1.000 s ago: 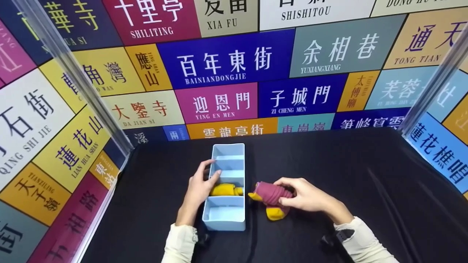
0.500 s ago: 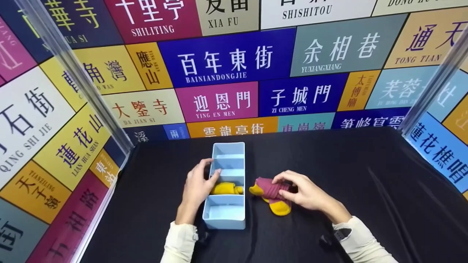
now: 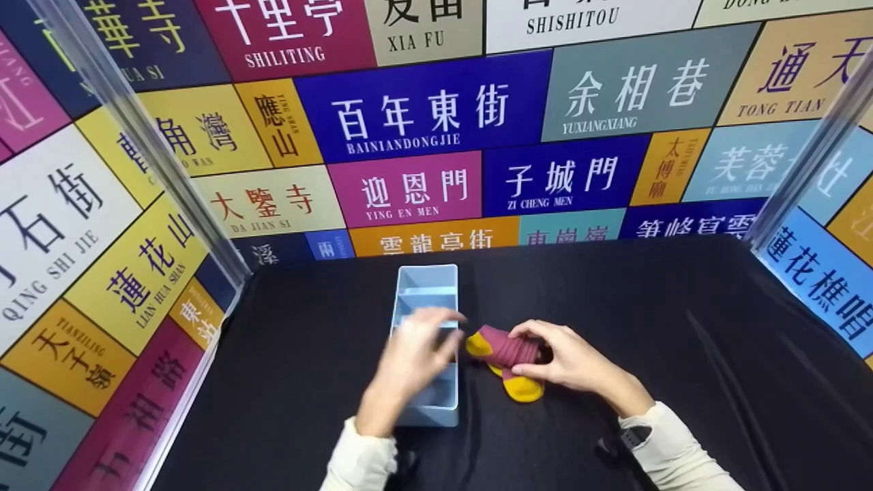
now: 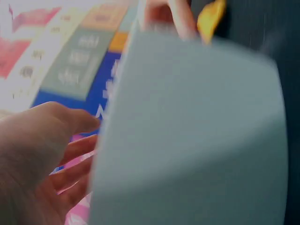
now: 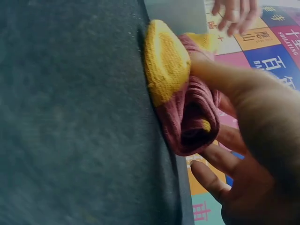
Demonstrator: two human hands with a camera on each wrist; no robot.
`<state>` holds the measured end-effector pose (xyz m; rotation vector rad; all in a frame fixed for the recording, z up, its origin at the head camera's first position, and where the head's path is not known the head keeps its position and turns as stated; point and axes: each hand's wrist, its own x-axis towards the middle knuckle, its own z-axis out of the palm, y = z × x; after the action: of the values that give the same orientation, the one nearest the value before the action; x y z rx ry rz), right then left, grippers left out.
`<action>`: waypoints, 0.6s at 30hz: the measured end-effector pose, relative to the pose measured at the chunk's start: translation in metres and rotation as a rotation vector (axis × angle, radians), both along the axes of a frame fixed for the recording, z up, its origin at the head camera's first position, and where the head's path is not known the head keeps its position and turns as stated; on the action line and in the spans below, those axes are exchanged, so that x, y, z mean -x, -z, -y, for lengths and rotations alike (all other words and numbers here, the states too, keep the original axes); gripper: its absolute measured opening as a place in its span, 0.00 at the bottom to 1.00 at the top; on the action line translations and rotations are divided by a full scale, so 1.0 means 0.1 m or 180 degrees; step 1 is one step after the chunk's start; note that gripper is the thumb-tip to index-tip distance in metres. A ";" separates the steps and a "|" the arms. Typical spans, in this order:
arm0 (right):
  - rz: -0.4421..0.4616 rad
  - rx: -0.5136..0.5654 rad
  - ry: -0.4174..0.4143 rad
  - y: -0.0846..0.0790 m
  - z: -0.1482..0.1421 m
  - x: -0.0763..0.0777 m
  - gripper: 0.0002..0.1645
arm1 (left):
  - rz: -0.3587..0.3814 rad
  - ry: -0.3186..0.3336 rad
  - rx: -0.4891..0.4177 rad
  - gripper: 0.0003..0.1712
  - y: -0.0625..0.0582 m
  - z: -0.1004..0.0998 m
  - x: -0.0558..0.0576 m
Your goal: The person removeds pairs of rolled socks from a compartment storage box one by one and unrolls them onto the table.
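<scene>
A pair of maroon socks with yellow toes (image 3: pixel 511 349) lies on the black cloth, partly rolled up. My right hand (image 3: pixel 576 361) pinches the rolled part between thumb and fingers; the right wrist view shows the thumb on the sock (image 5: pixel 180 122) roll and a dark hollow at its end. My blurred left hand (image 3: pixel 416 354) hovers over the light blue divided box (image 3: pixel 433 416), its fingers loosely bent toward the socks, holding nothing. In the left wrist view the box wall (image 4: pixel 197 117) fills the middle, with my left hand (image 4: pixel 51 154) beside it. The box's middle compartments are largely hidden by that hand.
Black cloth (image 3: pixel 614 300) covers the table. Walls of coloured sign panels (image 3: pixel 423 109) stand behind and at both sides, with clear corner posts (image 3: pixel 157 157) at left and right. The box stands just left of the socks.
My left hand has left the box's left edge and moved right across the box, covering the compartment where a yellow rolled item showed. My right hand stays on the socks, which have shifted slightly.
</scene>
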<state>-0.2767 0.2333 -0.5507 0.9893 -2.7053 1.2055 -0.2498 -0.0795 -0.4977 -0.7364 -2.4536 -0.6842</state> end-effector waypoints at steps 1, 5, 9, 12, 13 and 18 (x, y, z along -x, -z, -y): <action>-0.0082 -0.0017 -0.0003 0.01 0.00 0.00 0.29 | 0.0015 0.0090 0.0099 0.10 -0.02 -0.08 -0.05; -0.0356 -0.0054 0.0033 0.04 0.02 0.00 0.27 | 0.0074 0.0349 0.0513 0.08 -0.05 -0.36 -0.26; -0.0386 -0.0050 0.0086 0.04 0.02 0.00 0.27 | 0.0156 0.0577 0.0744 0.07 0.02 -0.58 -0.40; -0.0382 -0.0017 0.0072 0.04 0.02 0.00 0.27 | 0.0162 0.0638 0.0929 0.09 0.11 -0.71 -0.48; -0.0377 0.0001 0.0054 0.04 0.02 0.00 0.26 | 0.0137 0.0623 0.1011 0.11 0.15 -0.74 -0.50; -0.0239 0.0121 -0.0051 0.05 0.00 0.02 0.24 | -0.0015 0.0458 0.1289 0.19 0.28 -0.84 -0.60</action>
<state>-0.2783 0.2329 -0.5559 1.0316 -2.6127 1.1922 -0.1898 0.0049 -0.5258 -1.0718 -2.5828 -0.2304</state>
